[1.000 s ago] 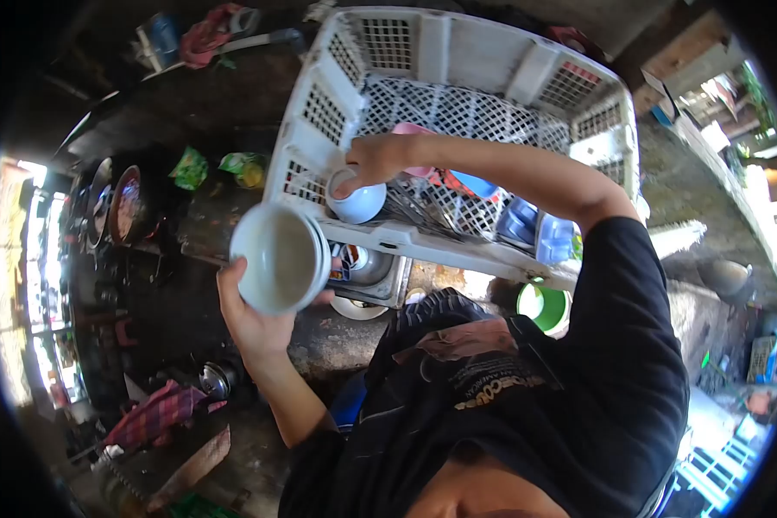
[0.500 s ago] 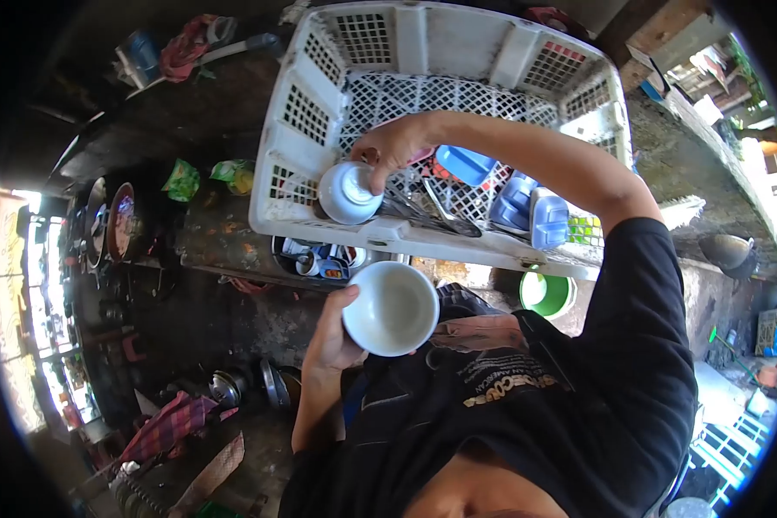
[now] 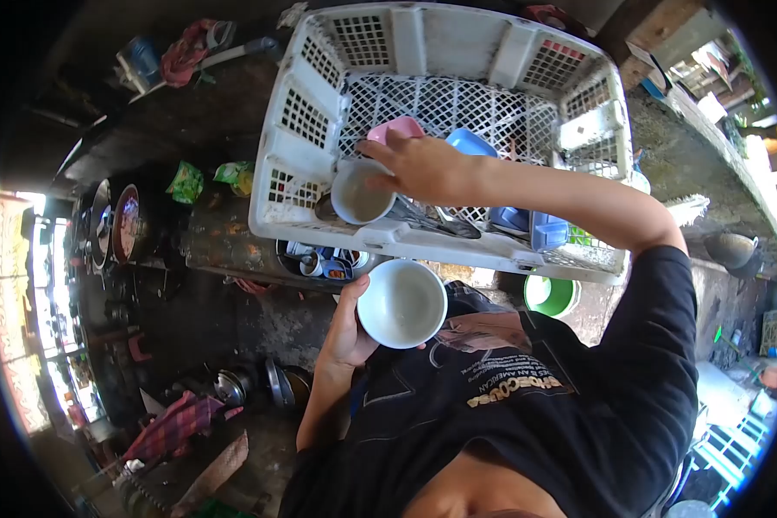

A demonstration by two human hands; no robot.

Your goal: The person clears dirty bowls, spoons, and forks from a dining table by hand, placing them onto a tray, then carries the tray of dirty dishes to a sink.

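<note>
My left hand [image 3: 347, 335] grips a white bowl [image 3: 401, 304] by its side, in front of my chest, with its mouth facing the camera. Inside the white plastic crate [image 3: 319, 228], my right hand [image 3: 436, 170] has a second white bowl [image 3: 358, 200] by the rim, its thumb over the mouth and its fingers beyond the edge. That bowl's open side also shows. Just past the fingers lies a pink dish [image 3: 397, 128]. A blue dish [image 3: 471, 142] is partly hidden by my right forearm. Metal utensils [image 3: 440, 223] lie beside the second bowl.
Blue containers [image 3: 548, 231] sit in the crate's right front corner. Under its front edge are a container with small cups [image 3: 319, 264] and a green bucket [image 3: 551, 295]. Metal pots [image 3: 231, 387] stand lower left; green packets [image 3: 186, 182] lie left of the crate.
The bowl in the crate has turned from base up to mouth towards the camera. My right hand and forearm have shifted right and down; the left-hand bowl has moved slightly right.
</note>
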